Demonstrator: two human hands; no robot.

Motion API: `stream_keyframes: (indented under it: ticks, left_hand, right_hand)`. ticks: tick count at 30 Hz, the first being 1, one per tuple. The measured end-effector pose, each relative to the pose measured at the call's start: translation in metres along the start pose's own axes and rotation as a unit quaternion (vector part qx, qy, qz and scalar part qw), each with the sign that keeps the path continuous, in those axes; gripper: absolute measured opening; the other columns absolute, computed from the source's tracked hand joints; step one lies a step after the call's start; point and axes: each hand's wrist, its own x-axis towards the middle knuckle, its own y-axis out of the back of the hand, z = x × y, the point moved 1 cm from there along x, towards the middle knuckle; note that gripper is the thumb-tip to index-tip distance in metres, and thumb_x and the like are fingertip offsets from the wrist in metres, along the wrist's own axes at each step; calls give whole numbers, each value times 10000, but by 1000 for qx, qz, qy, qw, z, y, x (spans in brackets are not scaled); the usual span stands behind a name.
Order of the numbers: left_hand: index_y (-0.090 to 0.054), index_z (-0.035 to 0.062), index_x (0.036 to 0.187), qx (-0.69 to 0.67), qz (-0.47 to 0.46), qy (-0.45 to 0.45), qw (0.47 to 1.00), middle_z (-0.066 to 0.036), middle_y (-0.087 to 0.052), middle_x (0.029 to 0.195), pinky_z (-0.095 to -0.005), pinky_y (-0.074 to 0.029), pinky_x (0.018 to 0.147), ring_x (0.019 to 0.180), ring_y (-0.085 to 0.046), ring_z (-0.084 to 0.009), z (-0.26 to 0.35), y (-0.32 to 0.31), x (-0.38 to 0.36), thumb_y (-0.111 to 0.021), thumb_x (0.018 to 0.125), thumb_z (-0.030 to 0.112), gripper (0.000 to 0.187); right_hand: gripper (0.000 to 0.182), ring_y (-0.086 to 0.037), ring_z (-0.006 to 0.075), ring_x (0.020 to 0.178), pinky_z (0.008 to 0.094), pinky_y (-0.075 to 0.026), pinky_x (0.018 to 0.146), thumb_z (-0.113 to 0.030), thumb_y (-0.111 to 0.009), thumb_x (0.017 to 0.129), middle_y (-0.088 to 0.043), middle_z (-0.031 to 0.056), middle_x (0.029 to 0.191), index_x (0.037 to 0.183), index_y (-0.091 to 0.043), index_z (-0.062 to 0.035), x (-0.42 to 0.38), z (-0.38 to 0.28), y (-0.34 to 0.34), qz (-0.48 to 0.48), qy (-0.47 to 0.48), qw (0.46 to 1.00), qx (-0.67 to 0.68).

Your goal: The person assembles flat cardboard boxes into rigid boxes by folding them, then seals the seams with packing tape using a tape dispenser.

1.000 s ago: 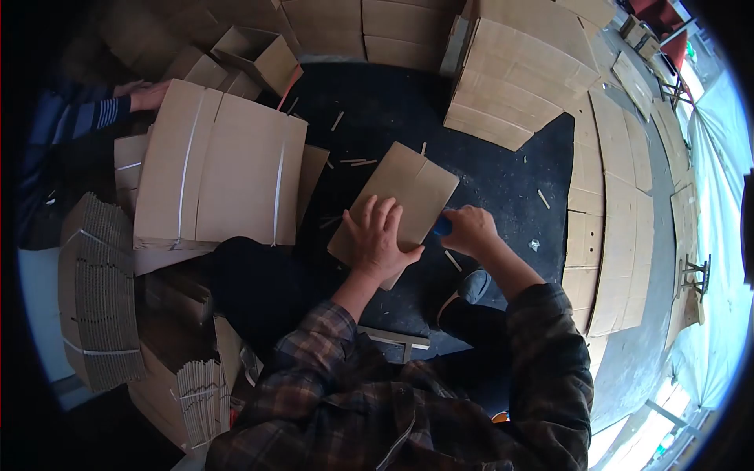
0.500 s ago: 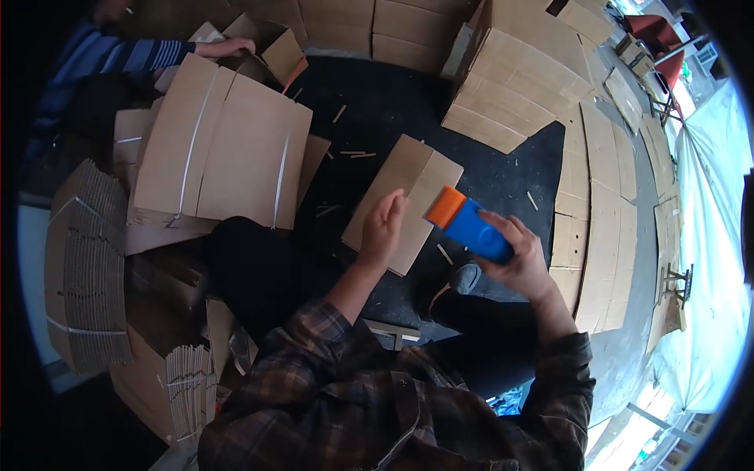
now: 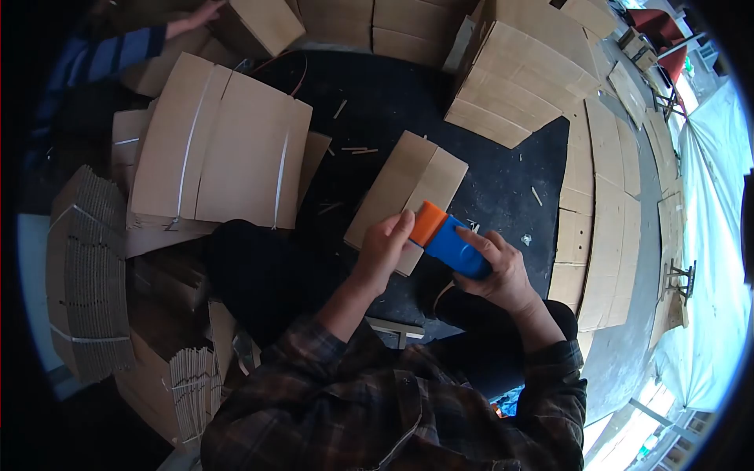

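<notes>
My right hand (image 3: 503,271) grips a blue tape dispenser (image 3: 459,248) with an orange front end, held over my lap. At that orange end my left hand (image 3: 385,244) has its fingers and thumb drawn together, thumb tip right at the edge; what lies between them is hidden. Beneath and beyond both hands, a flat closed cardboard box (image 3: 416,180) rests on the dark floor, with a seam running across its top.
Strapped stacks of folded cardboard (image 3: 224,149) stand to the left. A large carton (image 3: 518,82) sits at the back right, beside flattened cardboard sheets (image 3: 605,228). At upper left another person's arm (image 3: 133,47) reaches to a box (image 3: 263,23). Scraps litter the floor.
The tape dispenser has come left and slightly down in my right hand, and my left hand now meets its orange end. The other person's hand and box have moved up and left.
</notes>
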Motion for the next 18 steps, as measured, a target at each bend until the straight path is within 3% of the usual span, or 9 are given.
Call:
stream_keyframes:
  ticks: [1, 5, 6, 7, 8, 12, 14, 15, 18]
  left_hand:
    - [-642, 92, 986, 67, -6, -93, 993, -25, -585, 812, -241, -453, 714, 775, -556, -90, 1, 2, -2, -392, 991, 527, 502]
    - [-637, 73, 1037, 69, -9, -26, 997, -54, -622, 928, -295, -462, 802, 905, -590, -135, -9, 15, 11, -433, 973, 541, 515]
    - [-631, 65, 1067, -138, -30, 57, 988, -75, -622, 1008, -345, -453, 861, 995, -581, -166, -11, 16, 15, -461, 962, 540, 516]
    - [-626, 57, 1098, -338, -49, 137, 930, -96, -623, 1088, -395, -444, 920, 1084, -572, -196, -12, 16, 17, -489, 950, 538, 522]
    - [-611, 47, 1148, -357, -46, 150, 921, -129, -586, 1213, -494, -394, 1000, 1217, -508, -246, -16, 17, 17, -572, 914, 511, 521]
    - [-608, 60, 1160, -318, 21, 117, 941, -126, -601, 1179, -470, -410, 992, 1160, -543, -217, -43, 16, 23, -642, 882, 472, 498]
    - [-638, 78, 1125, -224, 76, 79, 969, -86, -669, 1013, -417, -519, 866, 1010, -642, -198, -65, 32, 31, -671, 890, 341, 354]
    - [-638, 78, 1125, -224, 77, 79, 968, -86, -669, 1013, -417, -519, 866, 1010, -642, -198, -61, 41, 32, -671, 890, 341, 354]
    - [-686, 54, 997, -79, 219, 28, 972, -53, -692, 892, -295, -526, 739, 855, -654, -132, -42, 86, 43, -652, 910, 275, 239]
  right_hand:
    - [729, -637, 311, 743, 373, -555, 691, -145, -811, 636, -569, 126, 879, 1302, -519, -187, 0, -1, 0, -2, -5, 1000, 2]
    - [735, -633, 309, 733, 378, -551, 687, -148, -809, 636, -571, 127, 876, 1316, -530, -181, 8, -4, 2, -13, 4, 1000, 6]
    - [736, -632, 310, 729, 381, -549, 685, -147, -811, 633, -571, 129, 872, 1316, -539, -177, 9, -5, 1, -16, 9, 1000, 23]
    - [736, -632, 310, 729, 381, -549, 685, -147, -811, 633, -571, 129, 872, 1316, -539, -177, 11, -7, 0, -17, 10, 1000, 23]
    - [728, -640, 301, 712, 379, -558, 672, -167, -808, 640, -571, 117, 866, 1318, -542, -184, 13, -10, -2, -22, 13, 1000, 15]
    - [716, -659, 290, 704, 375, -572, 662, -196, -799, 652, -572, 108, 863, 1321, -545, -179, 17, -20, -9, -46, 5, 999, 0]
    - [715, -662, 290, 705, 377, -573, 657, -199, -795, 657, -574, 111, 862, 1325, -541, -178, 20, -28, -12, -54, 3, 998, -14]
    - [714, -664, 290, 705, 378, -573, 653, -202, -791, 663, -575, 114, 861, 1329, -537, -177, 21, -31, -13, -60, 0, 998, -29]
    - [701, -666, 284, 704, 378, -572, 645, -217, -781, 679, -575, 117, 857, 1334, -533, -183, 24, -35, -13, -58, 0, 998, -24]
